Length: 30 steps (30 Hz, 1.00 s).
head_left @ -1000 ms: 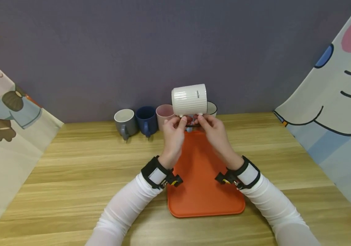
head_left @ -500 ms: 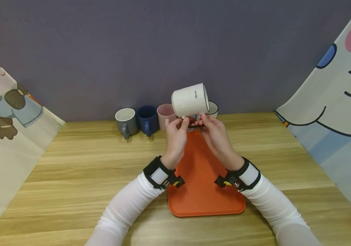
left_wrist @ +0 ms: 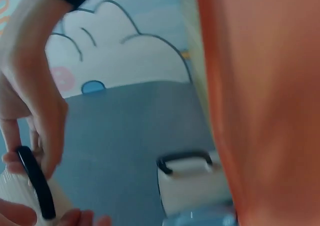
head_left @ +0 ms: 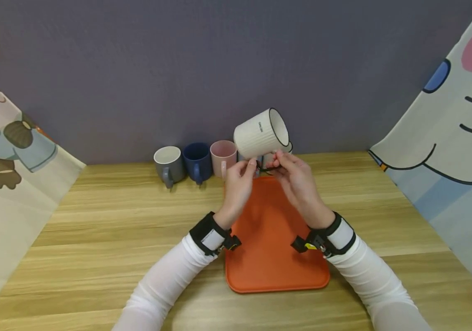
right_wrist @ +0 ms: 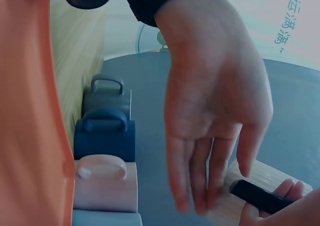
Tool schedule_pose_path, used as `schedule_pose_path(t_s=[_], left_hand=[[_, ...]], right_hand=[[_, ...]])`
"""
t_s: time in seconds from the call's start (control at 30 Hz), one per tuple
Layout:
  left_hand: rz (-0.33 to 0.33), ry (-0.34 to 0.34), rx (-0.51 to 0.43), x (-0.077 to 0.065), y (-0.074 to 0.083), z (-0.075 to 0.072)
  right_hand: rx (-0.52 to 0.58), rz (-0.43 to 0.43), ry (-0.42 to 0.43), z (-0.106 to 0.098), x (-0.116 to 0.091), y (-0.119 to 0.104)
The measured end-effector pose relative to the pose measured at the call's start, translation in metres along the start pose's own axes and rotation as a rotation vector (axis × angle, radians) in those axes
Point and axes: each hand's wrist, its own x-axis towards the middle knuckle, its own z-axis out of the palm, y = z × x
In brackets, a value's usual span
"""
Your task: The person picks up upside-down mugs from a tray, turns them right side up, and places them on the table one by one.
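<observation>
A white ribbed mug (head_left: pixel 256 135) with a black rim and black handle hangs tilted above the far end of the orange tray (head_left: pixel 277 271), its mouth facing up and right. My right hand (head_left: pixel 300 186) pinches the black handle (left_wrist: pixel 35 181), as the left wrist view shows. My left hand (head_left: pixel 237 188) is at the handle's other end, thumb tip close to the mug's underside. In the right wrist view my left hand (right_wrist: pixel 215 91) has its fingers fairly straight, apart from one another, with the handle end (right_wrist: pixel 240 187) just beyond the thumb.
Along the back wall stand a grey mug (head_left: pixel 169 161), a navy mug (head_left: pixel 197 161), a pink mug (head_left: pixel 222 154), a light blue mug (left_wrist: pixel 202 217) and another white mug (left_wrist: pixel 187 186) with a black handle. The held mug and hands partly cover the last two.
The white mug has turned so its mouth swings toward me and up to the right, showing its inside. My right hand has shifted slightly right with the handle.
</observation>
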Motion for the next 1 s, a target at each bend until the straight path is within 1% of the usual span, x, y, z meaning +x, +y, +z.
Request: schedule_pose_path(t_s=[0.13, 0.23, 0.37, 0.47, 0.57, 0.67, 0.8, 0.9, 1.0], left_hand=[[0.173, -0.027, 0.273, 0.000, -0.008, -0.005], [0.269, -0.056, 0.423, -0.004, -0.016, -0.007], [0.380, -0.076, 0.553, -0.009, -0.026, -0.013], [0.468, -0.068, 0.644, -0.011, -0.032, -0.020], [0.536, -0.045, 0.719, -0.013, -0.037, -0.028], [0.563, -0.019, 0.774, -0.015, -0.040, -0.037], [0.539, -0.001, 0.821, -0.017, -0.043, -0.047], [0.524, 0.001, 0.849, -0.019, -0.046, -0.054], [0.520, 0.003, 0.854, -0.019, -0.047, -0.061]], right_hand=[[-0.034, -0.059, 0.027, -0.002, 0.000, -0.002], [-0.055, -0.101, 0.062, -0.004, 0.001, -0.003], [-0.059, -0.112, 0.109, -0.009, 0.003, -0.004], [-0.054, -0.103, 0.137, -0.014, 0.005, -0.004], [-0.047, -0.113, 0.169, -0.022, 0.007, -0.004], [-0.027, -0.138, 0.203, -0.030, 0.009, -0.004], [0.002, -0.169, 0.242, -0.040, 0.012, -0.006], [-0.010, -0.188, 0.270, -0.046, 0.015, -0.008], [-0.028, -0.197, 0.297, -0.052, 0.018, -0.009]])
